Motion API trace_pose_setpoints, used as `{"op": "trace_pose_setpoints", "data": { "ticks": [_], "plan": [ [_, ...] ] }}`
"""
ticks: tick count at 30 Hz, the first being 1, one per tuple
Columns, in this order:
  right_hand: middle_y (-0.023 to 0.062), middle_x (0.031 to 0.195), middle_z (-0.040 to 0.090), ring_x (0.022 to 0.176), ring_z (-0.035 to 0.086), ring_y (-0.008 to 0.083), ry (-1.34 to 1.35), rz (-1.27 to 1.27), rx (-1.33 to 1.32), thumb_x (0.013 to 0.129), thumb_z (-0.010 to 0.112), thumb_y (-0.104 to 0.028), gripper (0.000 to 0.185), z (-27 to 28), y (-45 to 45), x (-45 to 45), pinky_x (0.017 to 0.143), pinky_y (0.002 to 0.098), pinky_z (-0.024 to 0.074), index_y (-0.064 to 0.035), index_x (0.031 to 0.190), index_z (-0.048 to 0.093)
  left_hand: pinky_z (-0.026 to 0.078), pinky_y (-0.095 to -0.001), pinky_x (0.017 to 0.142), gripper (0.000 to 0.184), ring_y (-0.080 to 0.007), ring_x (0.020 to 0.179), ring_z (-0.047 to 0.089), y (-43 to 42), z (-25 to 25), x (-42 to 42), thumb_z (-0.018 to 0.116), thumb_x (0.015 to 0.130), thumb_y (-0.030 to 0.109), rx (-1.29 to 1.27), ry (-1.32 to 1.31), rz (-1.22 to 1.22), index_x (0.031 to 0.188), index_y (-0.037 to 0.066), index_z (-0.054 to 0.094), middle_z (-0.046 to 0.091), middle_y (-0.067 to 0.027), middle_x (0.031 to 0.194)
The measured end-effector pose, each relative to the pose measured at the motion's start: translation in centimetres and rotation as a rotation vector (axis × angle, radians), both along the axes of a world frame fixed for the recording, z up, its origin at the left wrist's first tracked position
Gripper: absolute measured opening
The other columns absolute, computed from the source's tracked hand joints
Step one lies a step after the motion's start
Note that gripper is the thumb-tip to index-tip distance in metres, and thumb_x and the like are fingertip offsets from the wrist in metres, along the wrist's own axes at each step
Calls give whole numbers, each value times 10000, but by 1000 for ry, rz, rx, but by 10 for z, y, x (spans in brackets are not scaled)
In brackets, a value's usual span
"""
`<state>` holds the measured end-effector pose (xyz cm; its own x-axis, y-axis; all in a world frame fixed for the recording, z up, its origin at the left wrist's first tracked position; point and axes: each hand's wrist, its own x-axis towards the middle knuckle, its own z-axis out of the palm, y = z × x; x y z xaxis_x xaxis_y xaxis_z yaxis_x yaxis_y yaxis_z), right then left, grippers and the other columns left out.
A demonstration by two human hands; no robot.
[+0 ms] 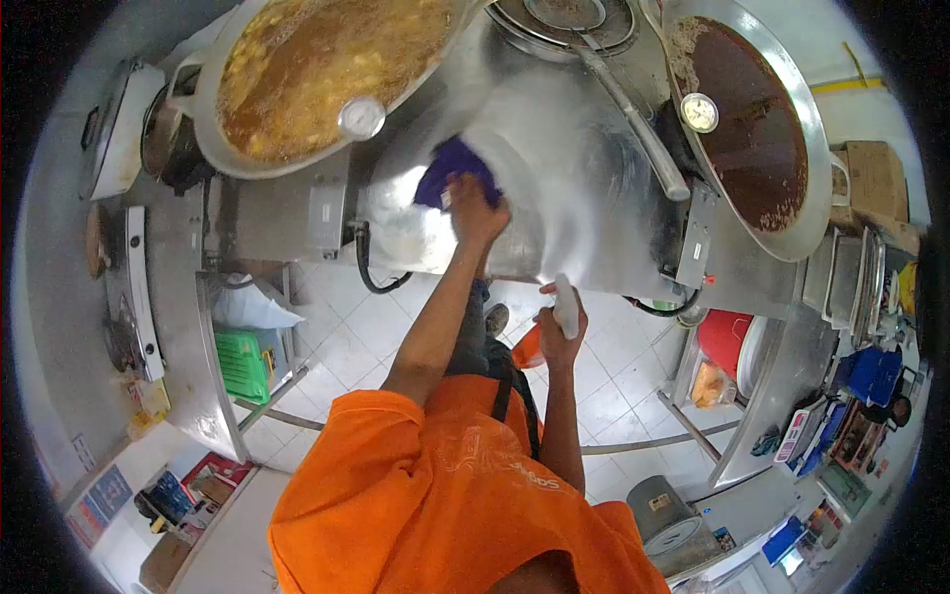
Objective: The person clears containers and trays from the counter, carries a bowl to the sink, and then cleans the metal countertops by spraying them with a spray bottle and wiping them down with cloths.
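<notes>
A bunched purple cloth (453, 170) lies on the shiny steel worktop (564, 168), under my left hand (477, 210), whose fingers are closed on it. Nearer my body, by the worktop's front edge, my right hand (560, 332) is wrapped round a white object (566, 305) that looks like a spray bottle's head. An orange part (528, 347) shows just below and to the left of that hand. Wet-looking streaks and glare cover the steel between the two hands.
A large pan of bubbling yellowish food (327, 79) stands at the upper left, a pan of dark brown contents (747, 119) at the upper right. A long-handled strainer (633, 114) extends over the worktop. Black hoses (368, 267) hang at the front edge.
</notes>
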<state>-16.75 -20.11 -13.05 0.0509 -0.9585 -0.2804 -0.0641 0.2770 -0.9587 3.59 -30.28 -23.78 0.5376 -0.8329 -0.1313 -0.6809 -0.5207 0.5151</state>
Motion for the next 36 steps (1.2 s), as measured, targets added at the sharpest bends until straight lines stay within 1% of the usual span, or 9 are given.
{"op": "trace_pose_setpoints", "data": {
  "ticks": [3,6,8,14,18,20,21,25,36],
  "plan": [
    [16,966,611,722,539,88,-83,-63,-78,768,517,70,347,-9,4,-12,687,266,507,-16,1094,597,130,-468,1198,964,-411,1459,170,27,15,-27,662,821,399,-195,201,-222,1511,-46,158,148,-267,1577],
    [86,1045,588,1004,533,228,291,103,-525,855,624,-82,203,2,-5,-3,900,356,433,-33,1050,598,176,-429,1197,1116,-344,1485,131,121,84,-45,765,715,174,-185,994,-744,1549,51,32,89,-252,1594],
    [193,1247,496,1224,418,359,494,320,-624,853,701,-227,314,15,6,18,1006,453,354,-48,1087,591,326,-420,1131,975,-321,1400,340,165,106,-56,758,750,170,-86,797,-808,1511,45,162,343,-183,1501],
    [204,1501,303,1335,342,362,353,1246,-681,742,813,-362,658,49,-4,98,1067,466,305,-95,1278,540,500,-318,824,232,-162,903,615,230,110,-25,610,856,39,-617,690,114,1084,0,601,643,-94,995],
    [184,1388,509,1293,459,368,689,678,-737,804,707,-536,684,-58,-119,160,1045,453,376,-157,1343,524,503,-276,770,120,-137,807,640,304,112,30,574,851,10,-877,664,329,944,-31,637,663,-88,899],
    [203,1533,320,1412,253,444,1027,516,-556,778,568,-751,838,-98,-137,159,1090,639,232,-232,1426,454,524,-290,718,212,-148,750,673,359,105,56,579,866,89,-731,601,458,1017,-54,622,701,-115,851],
    [174,1565,267,1424,206,456,1107,541,-585,776,574,-745,838,-133,-135,159,1067,683,219,-250,1438,437,536,-301,748,542,-170,721,667,388,112,64,573,916,176,-525,527,516,1376,-49,394,638,-78,752],
    [123,1127,627,1069,572,347,655,581,-1053,793,600,-77,290,-140,-55,161,957,443,405,-87,1081,623,549,-302,797,621,-187,930,651,468,118,90,631,821,108,-359,274,485,1391,-12,417,621,-112,1036],
    [72,1218,601,1105,573,186,20,831,271,872,537,60,381,-92,171,289,975,306,441,-28,1239,585,533,-292,745,233,-147,902,633,552,104,259,567,804,-35,-975,562,921,1032,14,563,629,-83,975]
  ]
}}
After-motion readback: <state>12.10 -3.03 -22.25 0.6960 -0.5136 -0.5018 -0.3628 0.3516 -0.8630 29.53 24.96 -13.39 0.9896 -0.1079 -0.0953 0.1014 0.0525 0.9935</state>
